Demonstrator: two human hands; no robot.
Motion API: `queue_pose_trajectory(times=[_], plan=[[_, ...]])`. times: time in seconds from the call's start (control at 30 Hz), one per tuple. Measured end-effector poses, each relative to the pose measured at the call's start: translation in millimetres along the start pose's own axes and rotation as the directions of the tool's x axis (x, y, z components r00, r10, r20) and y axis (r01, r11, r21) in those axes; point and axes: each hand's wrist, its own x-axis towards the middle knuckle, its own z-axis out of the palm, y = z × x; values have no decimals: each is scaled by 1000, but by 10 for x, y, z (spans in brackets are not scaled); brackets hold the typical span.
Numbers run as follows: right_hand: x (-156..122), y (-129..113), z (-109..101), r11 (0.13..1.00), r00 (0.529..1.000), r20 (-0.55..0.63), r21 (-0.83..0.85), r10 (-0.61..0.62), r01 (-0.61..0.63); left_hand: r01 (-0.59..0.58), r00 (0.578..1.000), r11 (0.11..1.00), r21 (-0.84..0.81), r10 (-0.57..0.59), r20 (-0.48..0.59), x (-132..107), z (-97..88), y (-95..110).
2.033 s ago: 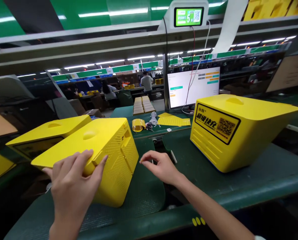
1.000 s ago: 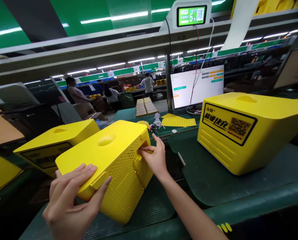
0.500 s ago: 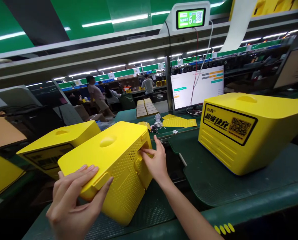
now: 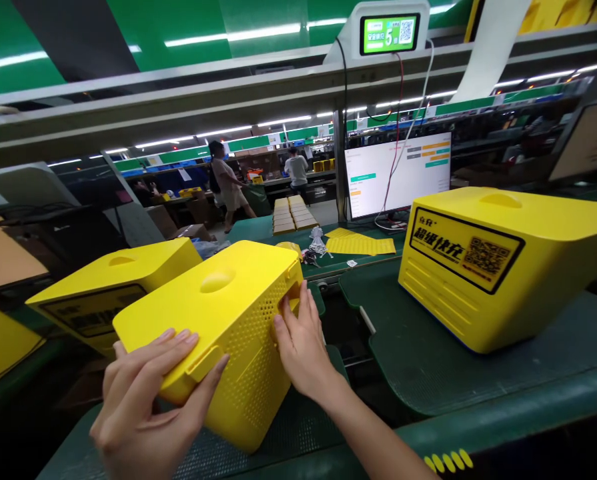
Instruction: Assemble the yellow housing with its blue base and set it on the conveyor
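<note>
A yellow plastic housing (image 4: 213, 300) with a perforated side lies tilted on the green mat (image 4: 298, 413) in front of me. My left hand (image 4: 143, 400) grips its near corner, fingers on top and thumb against the perforated face. My right hand (image 4: 301, 340) lies with straight fingers flat against the far end of that face, by a raised tab. A second yellow housing (image 4: 108, 287) sits just behind it to the left.
A larger yellow housing (image 4: 498, 260) with a black QR label stands on the right mat. Behind are a monitor (image 4: 398, 173), yellow label sheets (image 4: 361, 245), stacked pads (image 4: 291, 213) and a small green screen (image 4: 388, 33) overhead. People work at benches far behind.
My right hand has moved from pinching the tab to lying flat against the perforated side. My left hand keeps its grip. A person in the background has walked to the right.
</note>
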Motion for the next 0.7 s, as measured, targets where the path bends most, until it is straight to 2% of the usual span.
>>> queue_pose_trajectory(times=[0.07, 0.13, 0.23, 0.3, 0.43, 0.6, 0.7], plan=[[-23, 25, 0, 1000, 1000, -8, 17, -2, 2, -18, 1000, 1000, 8, 18, -1, 1, -6, -3], [-62, 53, 1, 1000, 998, -65, 10, -28, 28, -29, 1000, 999, 17, 29, -1, -3, -10, -3], [-129, 77, -2, 991, 972, -195, -60, -127, 118, -14, 1000, 999, 30, 14, -4, -15, -8, 1], [-155, 76, 1, 981, 952, -240, -92, -190, 173, -12, 1000, 999, 34, 12, -6, -21, -1, 3], [-132, 59, 21, 973, 945, -237, -88, -228, 212, -25, 1000, 999, 41, 25, -6, -18, 12, 5], [-77, 39, -12, 986, 965, -213, 22, -154, 162, 51, 999, 999, -10, -52, -18, -21, 20, 38], [-74, 16, -41, 989, 970, -191, -5, -148, 150, 59, 998, 998, -12, -59, -18, -33, 12, 35]])
